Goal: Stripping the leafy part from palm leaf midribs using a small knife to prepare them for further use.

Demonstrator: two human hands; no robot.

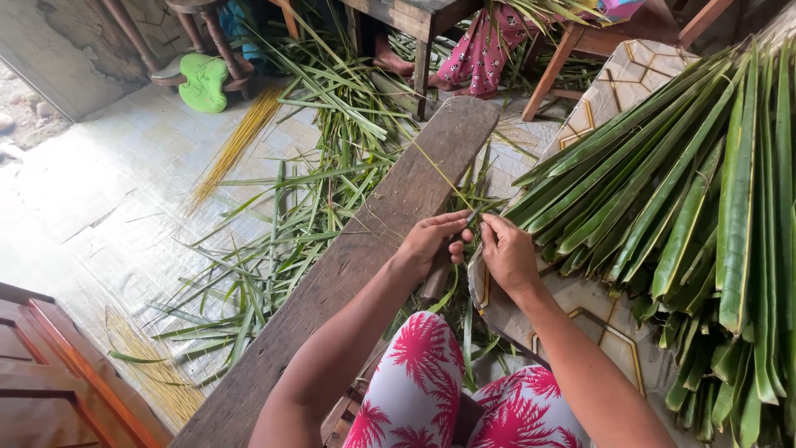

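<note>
Home craft workspace: palm leaves (705, 191) piled on floor, plank (365, 249), wooden furniture.

Both bare forearms extend forward, converging at frame centre. Left hand (433, 240) curled, fingers bent inward, thumb toward right. Right hand (506, 253) palm-down, fingertips pinched, nearly touching left hand's fingertips.

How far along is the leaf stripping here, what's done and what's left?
Done: stripped green blades litter the floor, with yellow midribs piled apart. In hand: left hand and right hand work one thin strip over the plank. Left: a big stack of whole leaves.
</note>
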